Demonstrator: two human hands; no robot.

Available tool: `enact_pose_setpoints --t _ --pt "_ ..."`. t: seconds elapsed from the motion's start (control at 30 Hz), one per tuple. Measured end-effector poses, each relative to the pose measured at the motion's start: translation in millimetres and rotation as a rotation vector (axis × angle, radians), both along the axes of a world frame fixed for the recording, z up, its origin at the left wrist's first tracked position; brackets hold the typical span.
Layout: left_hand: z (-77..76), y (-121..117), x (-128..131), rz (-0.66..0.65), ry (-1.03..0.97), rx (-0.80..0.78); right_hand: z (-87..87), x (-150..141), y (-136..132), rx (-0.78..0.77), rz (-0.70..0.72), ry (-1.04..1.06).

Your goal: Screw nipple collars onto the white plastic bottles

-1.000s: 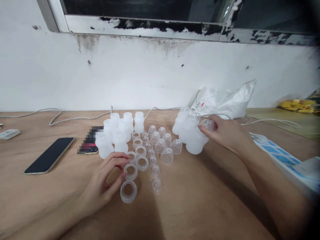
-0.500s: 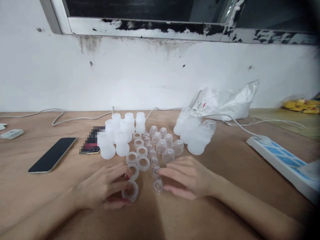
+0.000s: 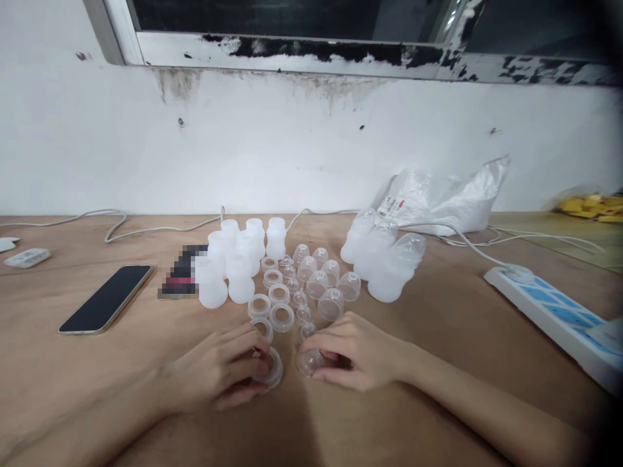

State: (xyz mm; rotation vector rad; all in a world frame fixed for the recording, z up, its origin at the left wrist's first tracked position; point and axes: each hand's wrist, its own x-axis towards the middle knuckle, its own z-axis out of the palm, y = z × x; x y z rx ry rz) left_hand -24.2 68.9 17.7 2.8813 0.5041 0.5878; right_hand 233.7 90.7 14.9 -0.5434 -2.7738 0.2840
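Note:
My left hand (image 3: 231, 366) is closed on the nearest translucent bottle collar ring (image 3: 276, 371), fingers and thumb at its left side. My right hand (image 3: 355, 353) pinches the nearest clear bottle nipple (image 3: 307, 364), which is partly covered by the fingers. Both pieces are low over the table or on it; I cannot tell which. Beyond my left hand lie several more collar rings (image 3: 291, 318). A row of clear nipples (image 3: 304, 315) runs away from my right hand. To their right stand several clear dome caps (image 3: 331, 303).
Several open white bottles (image 3: 241, 288) stand at back left, and capped bottles (image 3: 387, 282) at back right. Phones (image 3: 107, 298) lie left. A power strip (image 3: 545, 311) sits right, its cable crossing near a plastic bag (image 3: 438, 201) by the wall.
My left hand has moved slightly right and closed on the nearest collar ring, shifting it right. My right hand has come left and nearer, its fingers now round the nearest nipple.

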Motion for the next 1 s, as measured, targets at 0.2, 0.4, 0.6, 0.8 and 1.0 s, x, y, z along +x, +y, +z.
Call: enact_pose_setpoints --t 0.2,0.4,0.6,0.8,1.0 --pt "-4.6 -2.8 -1.2 0.122 -0.131 -0.03 1.7 -1.6 0.1 0.21 0.043 0.177" --pt "-7.8 -2.3 -2.0 0.242 -0.158 -0.088 1.6 -0.8 0.0 0.308 0.026 0.216" --pt "-11.7 -1.8 -1.8 0.3 -0.293 -0.218 -3.4 -2.6 -2.7 0.309 -0.062 0.265" --pt "-11.6 10.5 16.6 0.375 -0.802 -0.865 12.0 -17.6 3.7 0.209 -0.181 0.453" --pt "-3.0 29.0 38.6 0.313 -1.231 -1.347 32.9 -36.2 18.2 0.186 -0.257 0.518"
